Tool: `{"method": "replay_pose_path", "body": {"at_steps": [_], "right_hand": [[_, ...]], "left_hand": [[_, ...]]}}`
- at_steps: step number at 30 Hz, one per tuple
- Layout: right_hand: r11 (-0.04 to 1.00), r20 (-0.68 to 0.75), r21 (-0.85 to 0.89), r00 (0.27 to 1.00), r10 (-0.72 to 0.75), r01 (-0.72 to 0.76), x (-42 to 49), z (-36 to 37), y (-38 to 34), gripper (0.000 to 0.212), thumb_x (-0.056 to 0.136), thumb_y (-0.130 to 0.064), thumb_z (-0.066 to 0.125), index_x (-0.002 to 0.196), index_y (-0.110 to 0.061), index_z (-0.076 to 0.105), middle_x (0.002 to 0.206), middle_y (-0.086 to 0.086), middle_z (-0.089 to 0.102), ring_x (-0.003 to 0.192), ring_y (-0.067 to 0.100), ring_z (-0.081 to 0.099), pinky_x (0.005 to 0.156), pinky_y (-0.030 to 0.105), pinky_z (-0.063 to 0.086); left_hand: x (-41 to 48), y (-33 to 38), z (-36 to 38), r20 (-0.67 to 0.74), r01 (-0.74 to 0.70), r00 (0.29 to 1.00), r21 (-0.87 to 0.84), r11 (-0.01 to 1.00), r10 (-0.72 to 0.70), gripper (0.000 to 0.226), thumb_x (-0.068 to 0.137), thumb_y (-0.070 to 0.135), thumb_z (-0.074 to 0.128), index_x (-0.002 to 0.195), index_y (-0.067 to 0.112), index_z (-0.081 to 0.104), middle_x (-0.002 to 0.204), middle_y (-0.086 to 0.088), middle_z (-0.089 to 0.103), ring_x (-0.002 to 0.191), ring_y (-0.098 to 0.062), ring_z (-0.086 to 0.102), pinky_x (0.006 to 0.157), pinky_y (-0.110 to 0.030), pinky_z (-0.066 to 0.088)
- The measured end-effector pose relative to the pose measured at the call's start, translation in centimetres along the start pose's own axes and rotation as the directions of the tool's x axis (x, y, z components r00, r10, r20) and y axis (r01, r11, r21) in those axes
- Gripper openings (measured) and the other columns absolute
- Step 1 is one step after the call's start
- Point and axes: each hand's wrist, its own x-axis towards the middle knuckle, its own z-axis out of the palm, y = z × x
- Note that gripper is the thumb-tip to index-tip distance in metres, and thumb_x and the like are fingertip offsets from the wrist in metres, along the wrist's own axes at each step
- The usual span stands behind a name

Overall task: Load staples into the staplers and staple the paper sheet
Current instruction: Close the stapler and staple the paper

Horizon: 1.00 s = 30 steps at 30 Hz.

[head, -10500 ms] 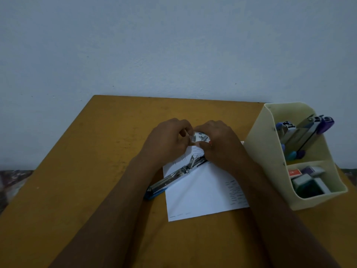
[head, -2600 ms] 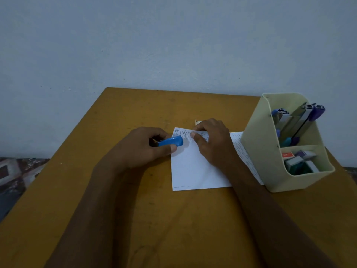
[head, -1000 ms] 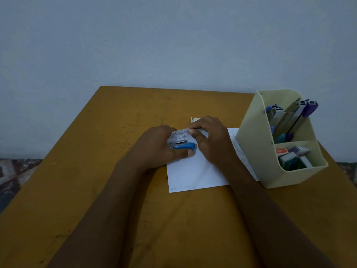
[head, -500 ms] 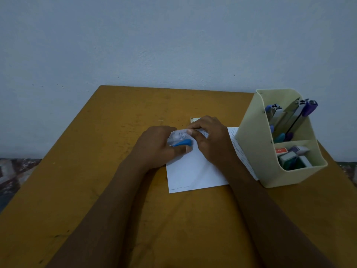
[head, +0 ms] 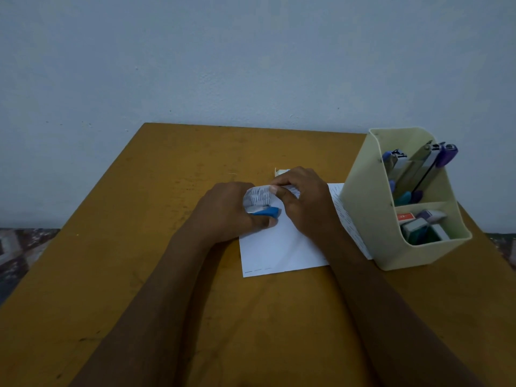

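Observation:
A white paper sheet (head: 279, 247) lies on the brown table (head: 139, 275). Its top left corner is curled up, printed side showing. My left hand (head: 226, 212) grips a blue stapler (head: 266, 212) whose nose sits at that curled corner, thumb along its underside. My right hand (head: 303, 202) pinches the lifted paper edge just right of the stapler. Most of the stapler is hidden inside my left hand. A small pale staple box (head: 280, 172) peeks out behind my right hand.
A cream desk organiser (head: 371, 219) stands at the right on the sheet's edge, with more staplers (head: 430, 166) upright in the back compartment and small boxes (head: 418, 224) in the front one. The wall rises right behind the table.
The paper's top left corner has been curled further up over the stapler's nose. Both hands stay in nearly the same place as half a second ago.

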Motion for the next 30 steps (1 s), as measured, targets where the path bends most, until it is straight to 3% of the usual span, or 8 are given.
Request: {"method": "replay_pose_path", "body": {"at_steps": [4, 8, 16, 22, 30], "right_hand": [[1.0, -0.004, -0.006, 1.0, 0.002, -0.002, 0.03, -0.02, 0.0, 0.019, 0.081, -0.025, 0.061, 0.085, -0.008, 0.069, 0.084, 0.007, 0.067, 0.079, 0.011, 0.051, 0.07, 0.019, 0.04], [1.0, -0.013, 0.0, 1.0, -0.013, 0.013, -0.03, -0.1, -0.08, 0.017, 0.082, -0.023, 0.062, 0.084, -0.007, 0.069, 0.083, 0.007, 0.067, 0.078, 0.014, 0.054, 0.069, 0.028, 0.045], [1.0, -0.007, 0.015, 1.0, 0.008, -0.008, -0.06, -0.09, -0.18, 0.018, 0.082, -0.025, 0.061, 0.085, -0.009, 0.069, 0.084, 0.006, 0.067, 0.081, 0.012, 0.053, 0.07, 0.03, 0.046], [1.0, 0.002, 0.018, 1.0, 0.015, -0.015, -0.08, -0.24, -0.33, 0.018, 0.082, -0.025, 0.061, 0.085, -0.01, 0.069, 0.084, 0.005, 0.066, 0.081, 0.012, 0.053, 0.07, 0.029, 0.046], [1.0, 0.001, -0.001, 1.0, -0.021, 0.021, -0.11, -0.16, -0.16, 0.015, 0.081, -0.022, 0.063, 0.084, -0.009, 0.069, 0.082, 0.006, 0.067, 0.078, 0.015, 0.054, 0.068, 0.033, 0.047]], "left_hand": [[-0.11, -0.06, -0.13, 0.019, -0.009, 1.0, -0.015, 1.0, 0.01, 0.044, 0.073, 0.053, 0.073, 0.106, 0.025, 0.064, 0.093, 0.005, 0.066, 0.08, -0.01, 0.063, 0.067, -0.03, 0.056], [-0.16, -0.03, -0.16, 0.011, -0.034, 0.999, -0.048, 0.998, 0.035, 0.035, 0.075, 0.055, 0.069, 0.097, 0.028, 0.064, 0.086, 0.006, 0.067, 0.072, -0.008, 0.062, 0.061, -0.028, 0.052], [-0.41, -0.49, -0.12, -0.022, -0.04, 0.999, -0.089, 0.995, 0.039, 0.051, 0.071, 0.065, 0.062, 0.103, 0.025, 0.066, 0.084, 0.006, 0.066, 0.069, -0.01, 0.062, 0.055, -0.026, 0.048], [-0.27, -0.69, -0.09, -0.055, -0.066, 0.996, -0.026, 0.997, 0.065, 0.049, 0.073, 0.067, 0.054, 0.099, 0.027, 0.067, 0.068, 0.016, 0.056, 0.059, -0.005, 0.054, 0.05, -0.017, 0.033], [-0.2, -0.8, 0.29, -0.105, -0.097, 0.99, -0.038, 0.994, 0.093, 0.05, 0.07, 0.064, 0.055, 0.089, 0.02, 0.07, 0.067, 0.006, 0.062, 0.055, -0.009, 0.053, 0.049, -0.021, 0.033]]}}
